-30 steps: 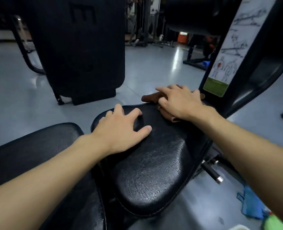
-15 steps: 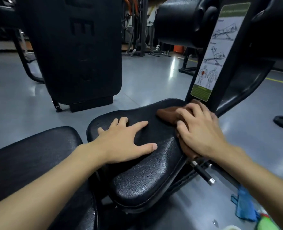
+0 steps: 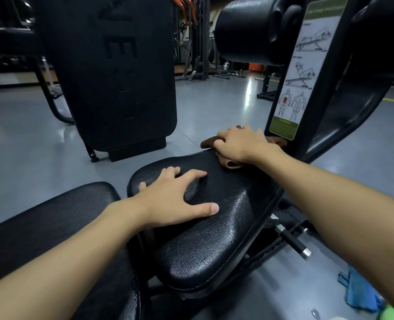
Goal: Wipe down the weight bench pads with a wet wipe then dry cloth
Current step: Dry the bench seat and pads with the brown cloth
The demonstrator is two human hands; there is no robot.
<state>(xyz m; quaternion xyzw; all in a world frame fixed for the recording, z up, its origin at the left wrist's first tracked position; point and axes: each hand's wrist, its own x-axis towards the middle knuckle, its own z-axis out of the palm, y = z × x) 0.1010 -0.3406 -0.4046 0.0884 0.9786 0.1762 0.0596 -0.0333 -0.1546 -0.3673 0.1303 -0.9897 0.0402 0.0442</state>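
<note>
- A person's left hand (image 3: 168, 200) lies flat on the black seat pad (image 3: 214, 241), fingers spread wide
- The right hand (image 3: 238, 144) grips a brown cloth (image 3: 208, 142) at the seat pad's far edge, fingers curled over it, cloth touching the pad
- A second black pad (image 3: 52, 222) sits just left of the seat pad
- An exercise placard (image 3: 306, 65) rises beyond the seat pad's far right corner
- A blue cloth (image 3: 358, 294) lies on the floor (image 3: 214, 107), right of the seat pad's near end
</note>
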